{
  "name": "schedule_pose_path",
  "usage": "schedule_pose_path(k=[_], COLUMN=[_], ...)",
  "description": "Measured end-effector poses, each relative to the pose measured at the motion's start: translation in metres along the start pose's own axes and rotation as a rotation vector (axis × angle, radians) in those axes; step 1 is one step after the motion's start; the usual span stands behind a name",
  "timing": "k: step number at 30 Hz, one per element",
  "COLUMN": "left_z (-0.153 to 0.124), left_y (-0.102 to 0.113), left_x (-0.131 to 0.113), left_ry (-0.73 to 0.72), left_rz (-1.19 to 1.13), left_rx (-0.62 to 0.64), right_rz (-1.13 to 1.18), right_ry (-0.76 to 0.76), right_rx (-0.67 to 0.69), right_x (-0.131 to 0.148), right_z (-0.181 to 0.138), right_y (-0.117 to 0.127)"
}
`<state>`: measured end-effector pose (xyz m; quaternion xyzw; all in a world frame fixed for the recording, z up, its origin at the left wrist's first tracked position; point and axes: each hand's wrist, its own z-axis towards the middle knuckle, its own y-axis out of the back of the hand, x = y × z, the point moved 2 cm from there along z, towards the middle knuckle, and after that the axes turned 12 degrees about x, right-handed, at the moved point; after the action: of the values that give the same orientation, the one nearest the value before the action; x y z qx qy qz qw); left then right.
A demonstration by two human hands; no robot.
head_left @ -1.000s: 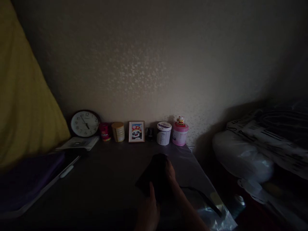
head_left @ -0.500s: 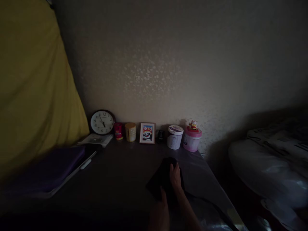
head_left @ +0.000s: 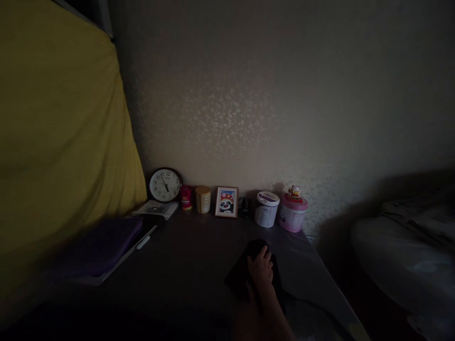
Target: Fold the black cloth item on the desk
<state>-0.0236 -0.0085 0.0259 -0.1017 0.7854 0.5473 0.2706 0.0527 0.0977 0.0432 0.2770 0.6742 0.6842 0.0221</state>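
Note:
A black, soft-looking bag (head_left: 237, 277) lies on the dark table, with a long strap (head_left: 320, 308) trailing from it to the right. My right hand (head_left: 261, 267) is on the upper part of the bag, thumb to the left and fingers bent over the dark material. Low against the bag's near side is my left hand (head_left: 250, 298), very dim and blurred. Its thumb shows faintly, while the other fingers are hidden in shadow or by the bag. Darkness hides the bag's details and any opening.
Along the wall stand a round clock (head_left: 165, 185), a red can (head_left: 186, 198), a yellow-lidded canister (head_left: 203, 200), a framed panda picture (head_left: 226, 202), a white tub (head_left: 266, 210) and a pink tub (head_left: 293, 213) topped by a figurine. A purple folder (head_left: 106, 244) lies left. The table's right edge slopes toward me.
The view has turned slightly left, so everything sits further right. My right hand has rolled over, its back now showing on the bag. The left hand is dimmer.

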Motion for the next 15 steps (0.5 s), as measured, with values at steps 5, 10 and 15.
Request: schedule_pose_path(k=[5, 10, 15], left_z=[-0.0002, 0.0009, 0.002], left_y=[0.0001, -0.0026, -0.0037], left_x=[0.0007, 0.0013, 0.002], left_ry=[-0.017, -0.039, -0.076], left_rz=[-0.137, -0.303, -0.499], left_rx=[0.049, 0.09, 0.132], right_rz=[0.047, 0.066, -0.047], right_ry=[-0.002, -0.013, -0.02], right_rx=[0.017, 0.026, -0.022], right_x=[-0.0024, 0.0005, 0.0048], right_z=[0.0033, 0.0058, 0.006], right_y=[-0.0004, 0.0002, -0.0007])
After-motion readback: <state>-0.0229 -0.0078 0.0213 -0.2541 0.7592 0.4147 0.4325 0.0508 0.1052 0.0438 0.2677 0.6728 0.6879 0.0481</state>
